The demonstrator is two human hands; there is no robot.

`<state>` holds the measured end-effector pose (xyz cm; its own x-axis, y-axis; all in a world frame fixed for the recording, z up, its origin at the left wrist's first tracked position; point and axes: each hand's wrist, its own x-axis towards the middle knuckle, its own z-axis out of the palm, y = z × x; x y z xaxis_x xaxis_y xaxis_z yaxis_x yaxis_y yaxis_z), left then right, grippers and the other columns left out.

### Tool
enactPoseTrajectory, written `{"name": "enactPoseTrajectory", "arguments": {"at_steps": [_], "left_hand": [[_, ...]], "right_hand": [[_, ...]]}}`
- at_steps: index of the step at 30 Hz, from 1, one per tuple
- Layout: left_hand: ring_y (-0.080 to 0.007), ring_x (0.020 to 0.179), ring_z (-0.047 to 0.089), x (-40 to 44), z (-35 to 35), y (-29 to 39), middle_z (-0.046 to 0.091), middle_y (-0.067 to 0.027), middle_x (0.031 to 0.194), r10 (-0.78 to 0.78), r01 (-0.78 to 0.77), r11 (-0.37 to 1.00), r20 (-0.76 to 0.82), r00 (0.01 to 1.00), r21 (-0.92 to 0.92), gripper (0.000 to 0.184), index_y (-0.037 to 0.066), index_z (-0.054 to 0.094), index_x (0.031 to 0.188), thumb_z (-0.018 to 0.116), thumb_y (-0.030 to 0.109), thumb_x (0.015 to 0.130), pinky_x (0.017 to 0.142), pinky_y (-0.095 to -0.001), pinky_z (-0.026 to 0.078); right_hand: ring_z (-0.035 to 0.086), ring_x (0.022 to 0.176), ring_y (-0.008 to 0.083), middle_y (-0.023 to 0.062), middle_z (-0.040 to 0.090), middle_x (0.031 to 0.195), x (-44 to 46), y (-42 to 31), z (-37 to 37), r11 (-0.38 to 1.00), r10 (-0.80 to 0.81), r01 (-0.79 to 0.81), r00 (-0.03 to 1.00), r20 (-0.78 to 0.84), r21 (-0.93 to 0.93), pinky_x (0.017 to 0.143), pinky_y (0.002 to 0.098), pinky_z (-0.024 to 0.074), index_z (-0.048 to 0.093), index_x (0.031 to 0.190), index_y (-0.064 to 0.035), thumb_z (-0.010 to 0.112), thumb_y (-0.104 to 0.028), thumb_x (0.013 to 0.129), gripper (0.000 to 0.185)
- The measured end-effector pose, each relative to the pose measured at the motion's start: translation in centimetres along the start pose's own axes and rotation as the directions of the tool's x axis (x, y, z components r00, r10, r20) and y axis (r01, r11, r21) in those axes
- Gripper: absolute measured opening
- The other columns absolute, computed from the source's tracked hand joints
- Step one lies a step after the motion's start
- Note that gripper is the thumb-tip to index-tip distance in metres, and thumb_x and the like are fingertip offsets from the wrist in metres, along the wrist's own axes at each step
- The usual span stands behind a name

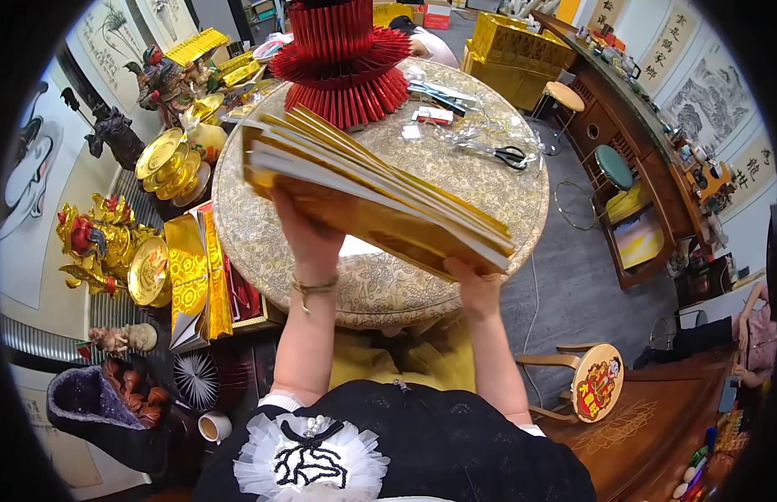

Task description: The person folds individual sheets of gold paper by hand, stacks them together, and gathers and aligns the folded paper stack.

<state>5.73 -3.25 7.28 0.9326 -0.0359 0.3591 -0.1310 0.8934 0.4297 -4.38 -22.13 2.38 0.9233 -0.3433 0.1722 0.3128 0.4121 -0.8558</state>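
Observation:
A thick stack of gold foil paper [363, 192], with white edges showing between the sheets, is tilted above the round table [388, 289], its left end higher. My left hand [309, 238], with a bracelet at the wrist, grips the stack's lower left part. At the right end, my right hand [474, 286] holds the lower corner. Most of my fingers are hidden behind the paper. Beyond the stack stands a red pleated paper piece [338, 67] in tiers. Black-handled scissors [511, 156] lie on the table's right side.
Left of the table are more gold folded papers [189, 272], gold plates [148, 269] and statues [158, 79]. A white cup [214, 427] sits at lower left. Stools [597, 382] stand on the right, before a long wooden counter [631, 151]. Another person [430, 42] is behind the table.

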Motion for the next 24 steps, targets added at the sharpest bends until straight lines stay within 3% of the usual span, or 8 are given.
{"name": "enactPoseTrajectory", "arguments": {"at_steps": [5, 6, 10, 13, 15, 18, 21, 24], "left_hand": [[-0.0244, 0.117, 0.043, -0.1, -1.0, -0.7, 0.044, -0.0030, 0.129, -0.092, 0.111, 0.994, -0.416, 0.905, 0.023, 0.066, 0.016, 0.037, 0.131, 0.047, 0.059, 0.082, 0.099, -0.0436, 0.034], [-0.0236, 0.116, 0.044, -0.1, -3.4, -1.9, 0.044, -0.0030, 0.128, -0.094, 0.091, 0.996, -0.343, 0.935, -0.025, 0.062, 0.016, 0.037, 0.131, 0.044, 0.056, 0.085, 0.098, -0.0410, 0.036], [-0.0222, 0.113, 0.046, -1.9, -2.4, -3.3, 0.051, -0.0026, 0.120, -0.220, 0.195, 0.971, -0.187, 0.958, -0.141, 0.047, 0.013, 0.043, 0.125, 0.050, 0.041, 0.088, 0.095, -0.0398, 0.039], [-0.0220, 0.110, 0.049, -2.3, -3.8, -3.3, 0.052, -0.0041, 0.119, -0.247, 0.222, 0.957, -0.131, 0.960, -0.185, 0.043, 0.008, 0.045, 0.123, 0.051, 0.033, 0.088, 0.098, -0.0405, 0.035], [-0.0215, 0.110, 0.049, -1.8, -3.4, -2.0, 0.052, -0.0048, 0.118, -0.199, 0.215, 0.975, -0.214, 0.956, 0.054, 0.039, 0.005, 0.045, 0.122, 0.051, 0.025, 0.089, 0.098, -0.0403, 0.036], [-0.0200, 0.103, 0.054, -1.8, -2.3, -0.9, 0.055, -0.0075, 0.112, -0.052, 0.074, 0.974, -0.106, 0.993, 0.215, 0.033, 0.001, 0.049, 0.116, 0.054, 0.010, 0.085, 0.089, -0.0358, 0.043], [-0.0173, 0.099, 0.056, -2.1, -1.9, -1.9, 0.058, -0.0082, 0.107, -0.019, 0.011, 0.946, 0.022, 1.000, 0.324, 0.030, -0.001, 0.054, 0.109, 0.058, 0.001, 0.079, 0.084, -0.0322, 0.046], [-0.0160, 0.098, 0.056, -1.8, -0.4, -2.7, 0.059, -0.0073, 0.107, -0.029, 0.052, 0.834, -0.050, 0.998, 0.550, 0.038, -0.002, 0.053, 0.112, 0.063, 0.004, 0.076, 0.083, -0.0299, 0.046]], "right_hand": [[0.057, 0.078, 0.0146, 0.0042, 0.061, 0.086, -0.1, 0.4, 1.2, 0.974, 0.024, -0.011, 0.998, 0.054, -0.224, 0.070, 0.0268, 0.0474, 0.061, 0.095, -0.0027, 0.070, 0.004, 0.067, 0.030], [0.057, 0.080, 0.0138, 0.0041, 0.061, 0.090, -0.1, 1.4, 0.3, 0.866, 0.149, -0.111, 0.988, 0.039, -0.487, 0.071, 0.0262, 0.0475, 0.061, 0.097, -0.0031, 0.068, 0.005, 0.069, 0.030], [0.057, 0.087, 0.0148, 0.0037, 0.060, 0.098, -0.4, 4.0, 1.8, 0.996, -0.051, 0.055, 0.997, 0.060, -0.064, 0.077, 0.0269, 0.0463, 0.057, 0.105, -0.0047, 0.067, 0.006, 0.071, 0.037], [0.052, 0.104, 0.0191, 0.0064, 0.054, 0.113, 0.0, 2.8, 1.4, 0.951, 0.299, -0.298, 0.954, 0.001, -0.088, 0.091, 0.0313, 0.0422, 0.048, 0.120, -0.0056, 0.067, 0.003, 0.071, 0.054], [0.048, 0.110, 0.0199, 0.0103, 0.048, 0.123, 1.9, 1.4, -0.1, 0.992, 0.094, -0.101, 0.991, 0.095, 0.070, 0.095, 0.0336, 0.0380, 0.042, 0.127, -0.0059, 0.075, -0.005, 0.064, 0.071], [0.035, 0.125, 0.0283, 0.0163, 0.036, 0.135, 3.4, -3.7, 1.9, 0.778, -0.363, 0.390, 0.919, 0.154, -0.492, 0.102, 0.0385, 0.0303, 0.034, 0.131, 0.0001, 0.077, -0.018, 0.062, 0.083], [0.034, 0.125, 0.0341, 0.0215, 0.037, 0.133, 4.2, -6.1, 7.4, 0.480, -0.392, 0.591, 0.806, 0.445, -0.649, 0.104, 0.0423, 0.0269, 0.033, 0.131, 0.0023, 0.076, -0.025, 0.062, 0.085], [0.035, 0.126, 0.0309, 0.0199, 0.040, 0.132, 4.4, -6.2, 10.8, 0.505, -0.286, 0.614, 0.782, 0.554, -0.607, 0.105, 0.0384, 0.0251, 0.036, 0.132, -0.0058, 0.072, -0.024, 0.069, 0.075]]}}
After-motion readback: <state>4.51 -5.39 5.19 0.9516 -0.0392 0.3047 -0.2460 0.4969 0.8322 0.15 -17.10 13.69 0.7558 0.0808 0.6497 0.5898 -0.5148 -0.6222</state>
